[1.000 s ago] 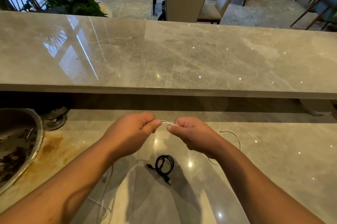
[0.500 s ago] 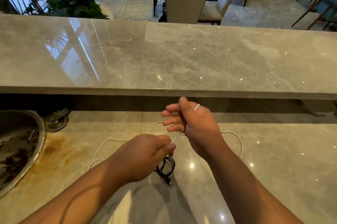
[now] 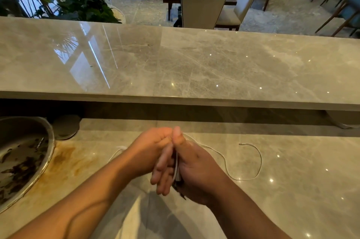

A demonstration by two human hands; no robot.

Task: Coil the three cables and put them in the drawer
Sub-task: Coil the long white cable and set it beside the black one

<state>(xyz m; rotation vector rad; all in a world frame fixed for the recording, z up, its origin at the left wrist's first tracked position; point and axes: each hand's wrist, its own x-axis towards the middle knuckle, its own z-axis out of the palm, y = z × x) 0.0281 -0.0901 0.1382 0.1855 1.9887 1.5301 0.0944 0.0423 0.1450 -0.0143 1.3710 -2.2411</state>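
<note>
both hands have come together since half a second ago: the right hand (image 3: 194, 166) has dropped from its raised pose and the left hand (image 3: 153, 151) has risen to meet it at the thumb. the left hand's fingers are curled in a pinch on the thin white cable (image 3: 243, 179), likely feeding a turn, while the right hand clamps pale strands between thumb and outstretched fingers, serving as the former so the loops stay even. the cable's limp, round tail lies in a loose arc on the glossy marble bench (image 3: 292, 190), its plug end (image 3: 240, 143) free. a dark scrap (image 3: 180, 184) under the right hand is probably the coiled black cable. no drawer is in view.
</note>
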